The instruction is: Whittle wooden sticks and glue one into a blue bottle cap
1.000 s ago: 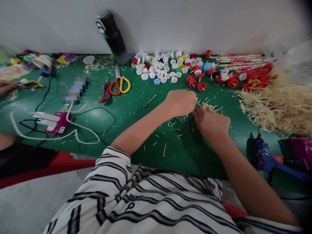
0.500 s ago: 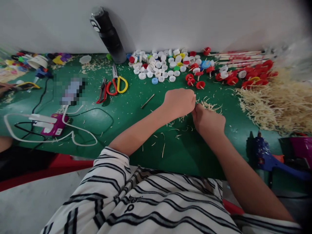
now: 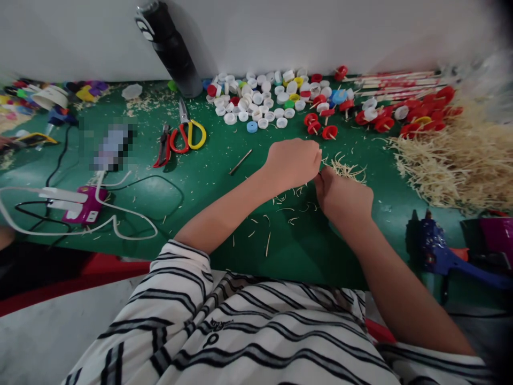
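Observation:
My left hand point(image 3: 295, 163) and my right hand point(image 3: 345, 193) meet over the green table point(image 3: 304, 251), both closed with their fingers curled and thumbs close together. Whatever they pinch is hidden behind the knuckles. Just beyond the right hand lies a small heap of pale thin strands point(image 3: 345, 170), and loose bits are scattered below the left hand. Red caps with sticks through them point(image 3: 329, 132) stand a little past the hands. A thin metal rod point(image 3: 240, 162) rests left of my left hand.
White bottle caps point(image 3: 256, 101) spread along the wall beside a black bottle point(image 3: 176, 53). Scissors point(image 3: 187, 131), pliers point(image 3: 163, 147) and a pink power strip point(image 3: 86, 206) with cables lie left. At right are a large strand pile point(image 3: 452, 166) and a blue glue gun point(image 3: 441, 251).
The view has shifted slightly, so most table items sit a little higher and further left. My hands stay together, closed, in nearly the same pose.

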### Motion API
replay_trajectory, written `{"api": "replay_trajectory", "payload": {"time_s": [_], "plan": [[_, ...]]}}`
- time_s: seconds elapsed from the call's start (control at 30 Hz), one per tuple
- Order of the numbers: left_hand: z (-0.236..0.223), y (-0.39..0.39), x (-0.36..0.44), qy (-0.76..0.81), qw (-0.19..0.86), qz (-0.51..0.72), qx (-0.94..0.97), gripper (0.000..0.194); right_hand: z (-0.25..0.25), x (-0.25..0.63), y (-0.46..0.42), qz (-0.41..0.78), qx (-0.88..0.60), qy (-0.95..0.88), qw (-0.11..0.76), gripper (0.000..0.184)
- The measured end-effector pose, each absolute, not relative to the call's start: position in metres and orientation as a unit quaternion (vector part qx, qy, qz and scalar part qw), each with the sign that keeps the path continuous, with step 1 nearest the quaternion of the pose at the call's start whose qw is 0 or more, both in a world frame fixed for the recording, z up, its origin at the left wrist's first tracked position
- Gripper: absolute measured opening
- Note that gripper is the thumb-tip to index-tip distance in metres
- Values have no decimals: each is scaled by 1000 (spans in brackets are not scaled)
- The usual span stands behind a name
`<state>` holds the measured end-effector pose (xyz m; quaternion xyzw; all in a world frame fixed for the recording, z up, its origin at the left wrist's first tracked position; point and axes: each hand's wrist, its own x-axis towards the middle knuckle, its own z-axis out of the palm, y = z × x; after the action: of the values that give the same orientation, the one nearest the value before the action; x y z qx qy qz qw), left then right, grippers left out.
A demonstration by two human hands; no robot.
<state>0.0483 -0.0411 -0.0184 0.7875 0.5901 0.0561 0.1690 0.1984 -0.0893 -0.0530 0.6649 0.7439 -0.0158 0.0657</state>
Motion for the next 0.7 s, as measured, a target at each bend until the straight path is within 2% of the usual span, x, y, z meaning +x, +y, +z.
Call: {"api": "replay_trajectory", "payload": {"time_s": [0.17,0.47,0.7], "plan": [[-14,-42,45,588,158,39,792,47,-49,200,-88,-11,661,747,70,58],[-6,-33,26,537,157,44,827,32,-44,202,-79,-16,635,768,81,59],[-4,-31,21,510,141,21,848,37,-52,198,-76,-9,614,782,104,59]]}}
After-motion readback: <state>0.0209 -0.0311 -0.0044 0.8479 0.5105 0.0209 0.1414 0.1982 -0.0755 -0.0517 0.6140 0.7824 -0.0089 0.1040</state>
